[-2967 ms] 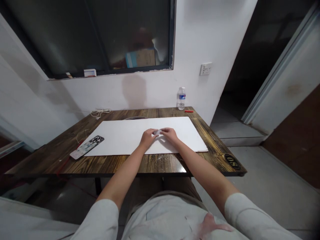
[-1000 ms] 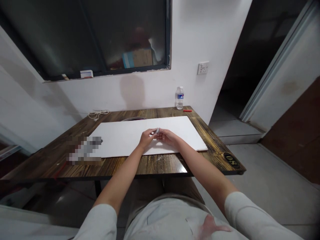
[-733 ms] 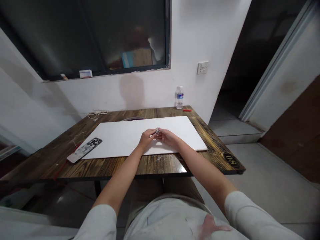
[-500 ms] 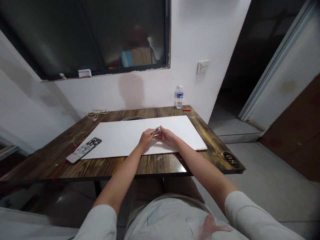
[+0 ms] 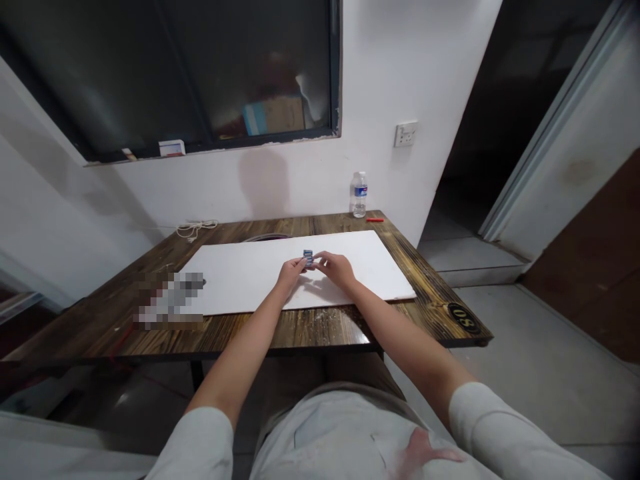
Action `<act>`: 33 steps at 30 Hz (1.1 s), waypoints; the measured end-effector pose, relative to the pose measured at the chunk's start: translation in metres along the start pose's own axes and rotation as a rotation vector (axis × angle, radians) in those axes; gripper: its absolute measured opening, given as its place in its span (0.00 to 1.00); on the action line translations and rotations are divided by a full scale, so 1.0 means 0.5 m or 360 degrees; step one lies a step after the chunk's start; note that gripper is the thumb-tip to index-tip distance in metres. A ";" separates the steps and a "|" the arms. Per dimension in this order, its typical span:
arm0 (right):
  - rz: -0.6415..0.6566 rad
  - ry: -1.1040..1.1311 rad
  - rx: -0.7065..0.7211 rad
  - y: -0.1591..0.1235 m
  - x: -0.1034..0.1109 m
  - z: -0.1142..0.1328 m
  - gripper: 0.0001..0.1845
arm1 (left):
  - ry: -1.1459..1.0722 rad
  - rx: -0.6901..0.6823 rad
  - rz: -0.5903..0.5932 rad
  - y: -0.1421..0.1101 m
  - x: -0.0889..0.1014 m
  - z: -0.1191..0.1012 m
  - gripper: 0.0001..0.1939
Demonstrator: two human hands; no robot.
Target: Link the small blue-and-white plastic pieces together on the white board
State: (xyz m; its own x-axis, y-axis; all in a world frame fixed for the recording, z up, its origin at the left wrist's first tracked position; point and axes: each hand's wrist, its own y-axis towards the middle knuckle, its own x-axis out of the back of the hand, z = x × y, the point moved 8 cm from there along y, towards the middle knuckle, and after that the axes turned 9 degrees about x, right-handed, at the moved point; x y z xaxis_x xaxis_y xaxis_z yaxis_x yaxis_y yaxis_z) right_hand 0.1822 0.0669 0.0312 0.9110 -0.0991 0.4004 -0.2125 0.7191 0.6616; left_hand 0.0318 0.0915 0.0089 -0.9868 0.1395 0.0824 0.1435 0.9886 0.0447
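Blue with darker bands, the small piece (image 5: pixel 308 255) sits between my 2 hands, raised over the white board (image 5: pixel 240 273), right of the board's middle. My left hand (image 5: pixel 291 275) grasps it, thumb and fingers pinching its lower left corner. My right hand (image 5: pixel 339 268) is at its right edge, fingers bent and apart; I cannot tell whether those fingertips press on it or stop just beside it. At this size I cannot tell whether the piece is a container.

Past the board, near the wall, the clear bottle (image 5: pixel 359 195) stands upright on the wooden table (image 5: pixel 320 330), with a white cap and a blue label; how much is in it I cannot tell. Just right of it lies a red stick (image 5: pixel 375 220). At the far left rests a white cable (image 5: pixel 196 229), loosely coiled.

On the window ledge is a small white box (image 5: pixel 172 148); its contents are hidden. Behind the glass shows a brown carton (image 5: pixel 283 115) with a light blue band, its inside out of sight too.
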 end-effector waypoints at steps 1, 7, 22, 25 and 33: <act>-0.0040 -0.0254 0.0115 0.000 0.009 0.016 0.15 | -0.0003 0.0019 0.0006 0.000 -0.001 0.003 0.24; -0.0032 -0.0705 0.0636 -0.001 -0.001 0.070 0.21 | -0.0064 0.0110 0.0124 -0.004 -0.017 0.015 0.25; 0.0142 -0.0717 0.0550 -0.001 -0.014 0.060 0.13 | -0.0052 0.0113 0.0141 -0.012 -0.018 0.006 0.26; 0.0154 -0.0651 0.0517 -0.001 -0.016 0.057 0.13 | -0.0102 0.0131 0.0173 -0.013 -0.020 0.007 0.26; 0.0162 -0.0674 0.0526 -0.003 -0.023 0.048 0.13 | -0.0150 0.0148 0.0198 -0.011 -0.018 0.014 0.27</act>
State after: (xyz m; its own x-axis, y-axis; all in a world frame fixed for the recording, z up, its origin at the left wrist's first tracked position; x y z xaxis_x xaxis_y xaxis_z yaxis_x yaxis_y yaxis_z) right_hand 0.1637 0.0503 0.0407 0.6725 -0.3579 0.6478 -0.4540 0.4918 0.7430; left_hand 0.0395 0.0854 0.0008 -0.9652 0.2612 -0.0126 0.2615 0.9638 -0.0529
